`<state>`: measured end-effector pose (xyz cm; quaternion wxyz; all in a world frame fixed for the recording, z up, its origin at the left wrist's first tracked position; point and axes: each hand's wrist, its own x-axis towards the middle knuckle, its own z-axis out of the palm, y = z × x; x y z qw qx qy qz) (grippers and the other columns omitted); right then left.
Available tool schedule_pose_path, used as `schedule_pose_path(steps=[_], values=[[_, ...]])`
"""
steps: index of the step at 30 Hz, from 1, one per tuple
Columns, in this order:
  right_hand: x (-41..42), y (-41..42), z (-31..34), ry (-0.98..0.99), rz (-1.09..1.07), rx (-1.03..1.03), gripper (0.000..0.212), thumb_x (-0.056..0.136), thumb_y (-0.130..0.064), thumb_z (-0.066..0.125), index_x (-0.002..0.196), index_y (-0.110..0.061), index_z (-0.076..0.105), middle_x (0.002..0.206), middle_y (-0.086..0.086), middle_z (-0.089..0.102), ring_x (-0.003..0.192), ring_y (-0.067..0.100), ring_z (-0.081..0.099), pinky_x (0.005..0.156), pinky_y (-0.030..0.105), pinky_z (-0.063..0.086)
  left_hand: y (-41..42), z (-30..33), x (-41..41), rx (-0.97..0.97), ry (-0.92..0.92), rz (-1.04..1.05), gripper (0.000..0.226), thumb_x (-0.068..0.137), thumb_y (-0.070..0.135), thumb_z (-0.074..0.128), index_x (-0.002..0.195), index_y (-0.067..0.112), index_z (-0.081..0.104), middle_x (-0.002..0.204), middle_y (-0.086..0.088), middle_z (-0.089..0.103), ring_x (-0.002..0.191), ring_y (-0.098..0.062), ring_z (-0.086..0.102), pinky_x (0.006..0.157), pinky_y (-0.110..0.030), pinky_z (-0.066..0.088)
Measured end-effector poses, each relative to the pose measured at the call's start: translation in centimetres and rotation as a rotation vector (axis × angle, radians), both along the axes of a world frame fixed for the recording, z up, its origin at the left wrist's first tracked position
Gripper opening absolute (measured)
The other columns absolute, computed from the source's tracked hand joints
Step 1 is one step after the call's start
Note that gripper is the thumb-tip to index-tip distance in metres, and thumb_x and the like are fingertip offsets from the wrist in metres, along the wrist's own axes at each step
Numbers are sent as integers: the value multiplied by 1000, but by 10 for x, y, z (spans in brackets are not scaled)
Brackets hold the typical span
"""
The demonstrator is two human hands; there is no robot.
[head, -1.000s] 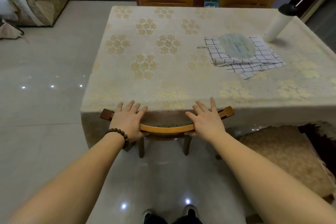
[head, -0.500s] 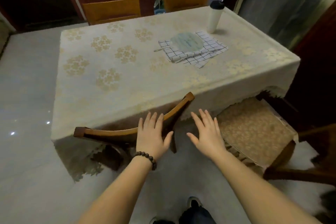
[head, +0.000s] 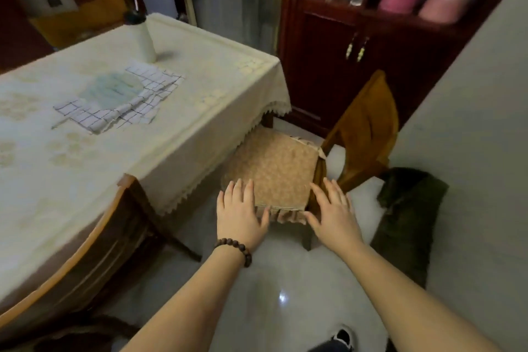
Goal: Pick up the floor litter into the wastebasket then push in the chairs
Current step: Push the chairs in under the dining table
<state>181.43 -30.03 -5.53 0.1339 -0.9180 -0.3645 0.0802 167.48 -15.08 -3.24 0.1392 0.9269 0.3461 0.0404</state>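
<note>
1. Fingers (head: 243, 190) of our left hand (head: 240, 216): straight, slightly spread, holding nothing; they hang over the near edge of the second chair's seat cushion (head: 277, 168), and we cannot tell whether they touch it. A bead bracelet (head: 235, 250) sits on that wrist.
2. Right hand (head: 333, 208): fingers likewise straight and empty, at the seat's near right corner, close to the frame.
3. Second chair (head: 363, 128): stands out from the bench (head: 114, 134), its seat only partly under the lace hem of the tablecloth, its back turned toward the wall on our right.
4. First chair (head: 74, 248): at our left, its curved top rail tight against the bench edge; we judge it pushed in.
5. On the bench: a checked cloth (head: 120, 100) and a white bottle (head: 144, 37) with a dark cap.
6. On the floor, by the wall: a dark green garment (head: 405, 223). No wastebasket in view.
7. Risks, in our judgement: pushing on the soft cushion may slide the cover rather than the chair; a seat going under may catch the lace hem and drag the cloth, tipping the bottle; a chair leg may snag the garment.
</note>
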Motion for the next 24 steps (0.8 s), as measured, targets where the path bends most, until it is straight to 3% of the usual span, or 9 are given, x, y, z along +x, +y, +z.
schedule_pose_path(steps=[7, 13, 24], values=[[110, -109, 0, -36, -140, -27, 63, 93, -52, 41, 147, -32, 16, 158, 3, 12, 145, 22, 3, 116, 46, 3, -97, 15, 142, -6, 3, -91, 71, 92, 57, 32, 149, 19, 15, 158, -8, 17, 145, -28, 12, 118, -45, 7], [215, -195, 12, -23, -185, -20, 62, 94, -42, 46, 147, -28, 18, 158, 3, 10, 145, 21, 0, 118, 46, 5, -175, 24, 268, -35, -77, -136, 76, 90, 56, 40, 150, 16, 15, 157, -10, 20, 144, -28, 15, 118, -45, 10], [350, -182, 6, -45, -46, -8, 64, 92, -35, 52, 147, -28, 19, 158, 3, 11, 145, 21, -2, 117, 46, 4, -178, 10, 407, -26, 53, 36, 85, 88, 52, 49, 150, 13, 6, 155, -14, 21, 141, -33, 22, 115, -49, 21]])
